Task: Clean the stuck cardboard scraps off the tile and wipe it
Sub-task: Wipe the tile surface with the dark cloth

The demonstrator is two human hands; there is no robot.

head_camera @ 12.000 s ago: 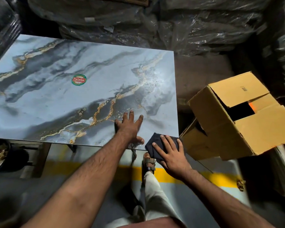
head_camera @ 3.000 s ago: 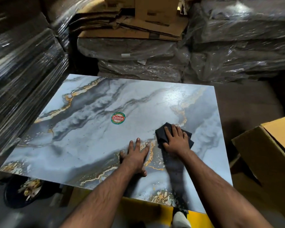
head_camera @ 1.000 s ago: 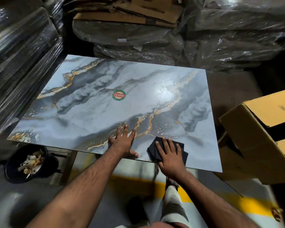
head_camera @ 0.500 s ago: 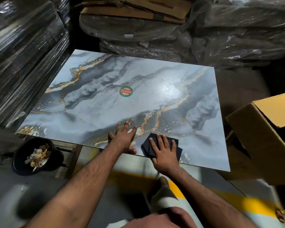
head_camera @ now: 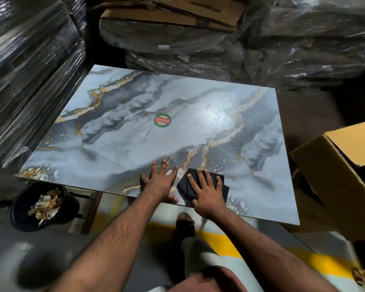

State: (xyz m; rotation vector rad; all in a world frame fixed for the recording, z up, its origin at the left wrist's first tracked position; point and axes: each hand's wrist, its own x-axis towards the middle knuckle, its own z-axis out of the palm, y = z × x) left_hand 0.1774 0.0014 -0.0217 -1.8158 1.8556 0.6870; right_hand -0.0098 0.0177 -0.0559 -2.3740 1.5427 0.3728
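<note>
Off to my left on the floor stands a black bucket (head_camera: pixel 44 207) with pale scraps in it, just beside and below the near left corner of the marbled tile (head_camera: pixel 135 127), which lies flat in front of me on a low support I can barely see. A round Patelsa sticker (head_camera: pixel 162 120) sits near its middle. My left hand (head_camera: pixel 159 182) lies flat on the near edge, fingers (head_camera: pixel 163 165) spread and straight, bracing the tile. Just beside it my right hand (head_camera: pixel 207 192) presses the dark folded cloth (head_camera: pixel 188 184) down with its fingers straight and slightly apart, holding nothing in a pinch. I judge I am in the wiping step, working the near edge; small dark specks show across the left half, though I cannot tell whether they are stuck cardboard or pattern. The next move calls for steady downward pressure while sliding the cloth outward, with my left hand keeping the tile from shifting. To the right stands an open cardboard box (head_camera: pixel 335 175), close to the tile's right edge.
</note>
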